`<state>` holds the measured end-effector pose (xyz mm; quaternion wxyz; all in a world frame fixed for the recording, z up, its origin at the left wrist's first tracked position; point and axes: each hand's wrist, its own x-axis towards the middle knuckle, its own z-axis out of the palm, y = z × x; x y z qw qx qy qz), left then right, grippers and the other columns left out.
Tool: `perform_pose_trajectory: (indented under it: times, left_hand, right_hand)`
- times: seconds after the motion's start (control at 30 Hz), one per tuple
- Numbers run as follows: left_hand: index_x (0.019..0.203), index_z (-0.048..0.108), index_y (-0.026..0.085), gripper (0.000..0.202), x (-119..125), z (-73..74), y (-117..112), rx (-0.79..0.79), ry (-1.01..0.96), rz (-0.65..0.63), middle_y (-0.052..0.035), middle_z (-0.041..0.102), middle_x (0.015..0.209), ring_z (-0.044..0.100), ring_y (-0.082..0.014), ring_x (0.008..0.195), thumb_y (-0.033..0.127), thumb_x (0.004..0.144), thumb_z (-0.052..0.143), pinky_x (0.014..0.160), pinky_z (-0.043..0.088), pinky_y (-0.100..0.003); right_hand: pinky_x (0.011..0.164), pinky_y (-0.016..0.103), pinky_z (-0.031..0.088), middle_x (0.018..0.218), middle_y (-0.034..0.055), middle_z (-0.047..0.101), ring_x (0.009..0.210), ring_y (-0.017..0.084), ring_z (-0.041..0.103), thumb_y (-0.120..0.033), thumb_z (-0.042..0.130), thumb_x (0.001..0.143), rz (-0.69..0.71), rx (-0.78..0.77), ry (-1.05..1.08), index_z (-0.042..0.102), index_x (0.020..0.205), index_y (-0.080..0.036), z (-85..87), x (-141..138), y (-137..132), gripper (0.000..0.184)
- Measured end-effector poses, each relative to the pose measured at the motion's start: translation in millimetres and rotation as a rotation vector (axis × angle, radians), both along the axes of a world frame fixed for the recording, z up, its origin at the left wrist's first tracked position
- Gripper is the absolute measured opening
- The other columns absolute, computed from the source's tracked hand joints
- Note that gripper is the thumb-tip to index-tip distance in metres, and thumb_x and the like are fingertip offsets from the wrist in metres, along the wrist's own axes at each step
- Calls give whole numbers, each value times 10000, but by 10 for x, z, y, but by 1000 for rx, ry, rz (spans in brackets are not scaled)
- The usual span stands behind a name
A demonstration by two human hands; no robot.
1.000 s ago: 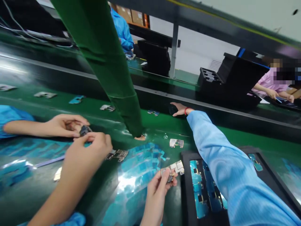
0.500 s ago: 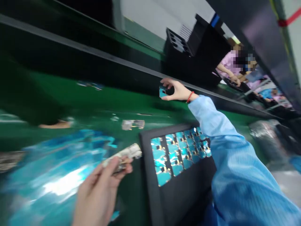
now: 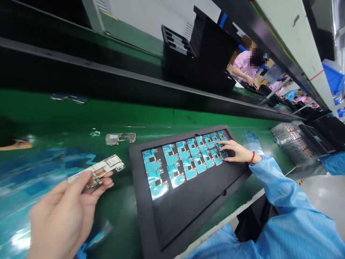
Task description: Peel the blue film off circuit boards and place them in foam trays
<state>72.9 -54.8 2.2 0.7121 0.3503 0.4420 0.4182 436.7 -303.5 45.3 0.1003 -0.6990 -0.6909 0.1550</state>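
Observation:
My left hand (image 3: 67, 212) is closed around a bare circuit board (image 3: 107, 163), held between thumb and fingers above the green bench; a darker board edge shows under it, and I cannot tell if it is a second board. My right hand (image 3: 238, 151) is at the far right end of a black foam tray (image 3: 183, 212), thumb and fingertips gripping the sides of a circuit board (image 3: 223, 154) that the fingers partly cover. Two rows of boards with shiny blue film (image 3: 191, 167) lie in that tray.
Behind the tray's left corner lies another bare board (image 3: 120, 138); a further one (image 3: 69, 98) is farther back. Blue film sheets (image 3: 16, 201) cover the bench at left. Stacked clear trays (image 3: 289, 138) stand at right. A black ledge (image 3: 121, 79) runs along the back. Co-workers sit beyond.
My right hand has come from near the back ledge, carrying a blue-filmed board, down to the tray's right end. My left hand still holds its board. The view has shifted right.

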Motion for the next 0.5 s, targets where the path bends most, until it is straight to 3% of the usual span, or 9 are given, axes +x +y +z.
perform_pose_trajectory:
  times: [0.17,0.27,0.33,0.4,0.5]
  left_hand:
    - [607,655,152,155,14,60,25,-26,-67,87,12,677,674,573,-120,640,185,551,795,572,525,-192]
    - [645,680,142,253,2,37,34,-11,-108,75,-11,678,668,573,-122,612,303,524,834,544,515,-200]
    - [652,687,137,318,-2,-1,38,1,-112,75,-28,673,672,570,-125,598,375,512,843,536,509,-215]
    - [669,695,136,360,-7,-39,33,2,-117,56,-38,670,680,567,-128,591,420,509,848,534,507,-226]
    - [668,694,139,373,-26,-78,19,-5,-125,31,-45,661,674,564,-130,583,454,532,842,535,503,-232]
  right_hand:
    - [1046,462,414,1460,152,369,1279,278,448,-305,691,831,6,48,29,607,1160,-196,150,-158,24,357]
    - [1035,438,436,1357,120,496,1246,258,491,-359,646,874,51,117,42,604,1173,-220,306,-214,386,332]
    - [985,396,475,1230,101,591,1145,237,569,-350,630,889,135,143,66,626,1123,-200,374,-282,906,278]
    - [929,353,499,1097,88,649,1021,216,621,-301,649,877,165,118,56,647,1056,-163,373,-439,1619,225]
    - [901,331,486,1029,95,659,939,206,627,-213,670,859,49,62,-49,662,986,-127,219,-846,2839,153]
